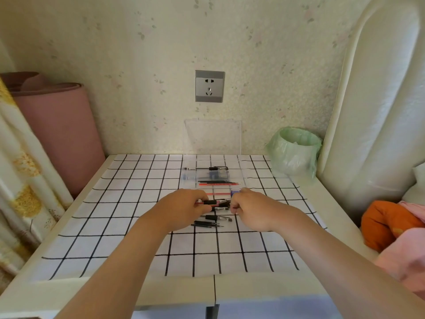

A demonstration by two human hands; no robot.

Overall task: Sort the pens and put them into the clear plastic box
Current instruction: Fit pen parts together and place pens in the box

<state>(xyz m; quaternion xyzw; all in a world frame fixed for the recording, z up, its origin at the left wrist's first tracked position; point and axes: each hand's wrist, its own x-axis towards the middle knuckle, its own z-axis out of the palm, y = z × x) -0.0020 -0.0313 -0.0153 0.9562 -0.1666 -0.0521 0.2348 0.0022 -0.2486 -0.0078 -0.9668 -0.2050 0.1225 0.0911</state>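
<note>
Both hands at the pens (pixel 217 218), mid-surface (pixel 115 203).
Fingers of left hand (pixel 184 208) clamp black-capped pen (pixel 209 202); right hand (pixel 250 210) fingers curled at its 3 o'clock end, grip unclear.

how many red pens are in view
3: one red pen in the clear plastic box; a paler one at its near edge; one red-ended pen gripped by the left hand. More may be hidden.

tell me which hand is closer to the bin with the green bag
Right. The right hand sits nearer, down-left of the bin; the left hand lies farther left, beyond the pens between them.
</note>
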